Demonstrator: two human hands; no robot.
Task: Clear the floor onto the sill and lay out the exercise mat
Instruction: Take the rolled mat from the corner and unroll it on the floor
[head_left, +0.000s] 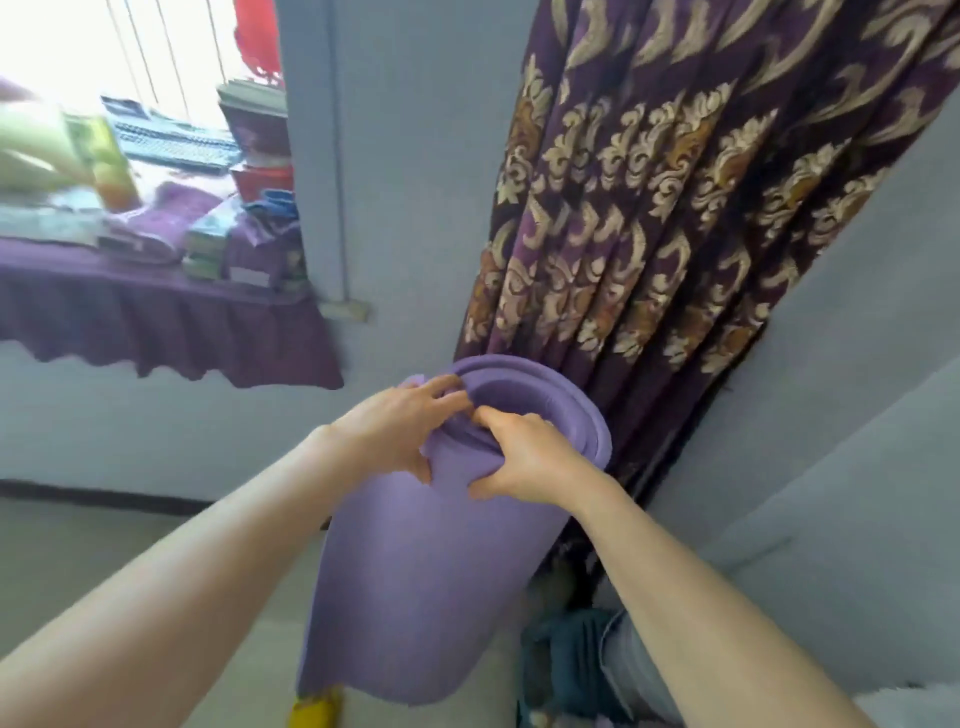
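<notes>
A: Pale grey walls, a patterned purple curtain (675, 182) hanging in the corner, and a window sill (156, 280) under a purple cloth, already crowded with boxes, a keyboard and a bottle. What's in hand?

B: The rolled exercise mat (441, 545), purple foam, standing on end in front of the curtain. Both hands are at its top rim.

A: How is the grip set?

B: The left hand (400, 431) has its fingers curled over the rim into the spiral, thumb outside. The right hand (524, 457) is closed on the same edge just beside it, pinching the outer layers. Both are clamped on foam, neither one open.

A: Why there?

B: My guess is the loose outer flap. Below the grip one layer already hangs free, so holding the rim lets the person lift the roll clear of the corner and peel it open.

A: And the floor?

B: Below and right of the grip lies bundled blue-grey fabric (571, 670); something yellow (317, 709) sits under the roll's lower end. Those may yet need shifting before the mat lies flat.
</notes>
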